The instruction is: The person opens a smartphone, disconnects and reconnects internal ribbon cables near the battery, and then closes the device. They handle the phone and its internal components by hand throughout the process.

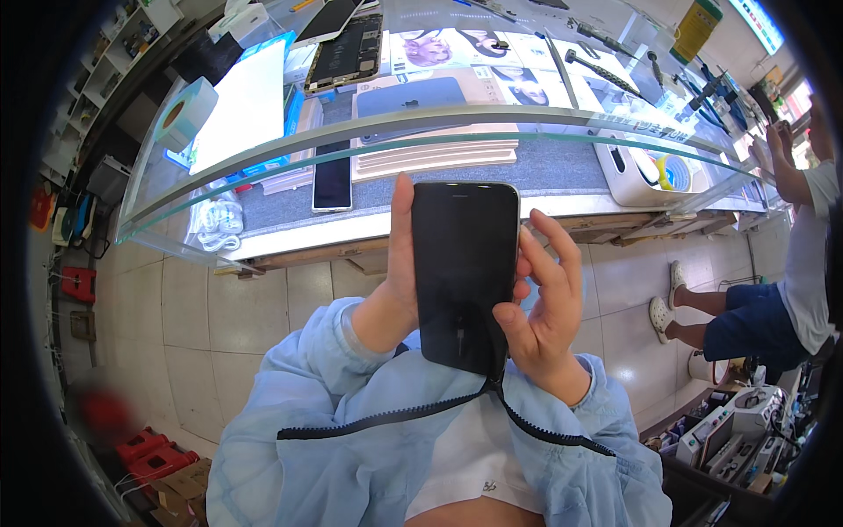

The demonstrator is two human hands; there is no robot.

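A black smartphone (465, 255) is held upright in front of my chest, its screen facing me. The display is dark apart from a faint small mark low down. My left hand (397, 285) is closed round its left edge, the thumb pointing up along the side and the other fingers hidden behind. On the opposite edge, my right hand (549, 312) grips with bent fingers, the thumb close to the lower right of the screen and the index finger raised off the side.
Beyond stands a glass display counter (351, 132). On it lie an opened phone (360, 54) and a screwdriver (606, 72). Inside are stacked boxes (435, 156), another phone (333, 180) and a white bin (628, 176). At the right, a person (803, 246) stands by the counter.
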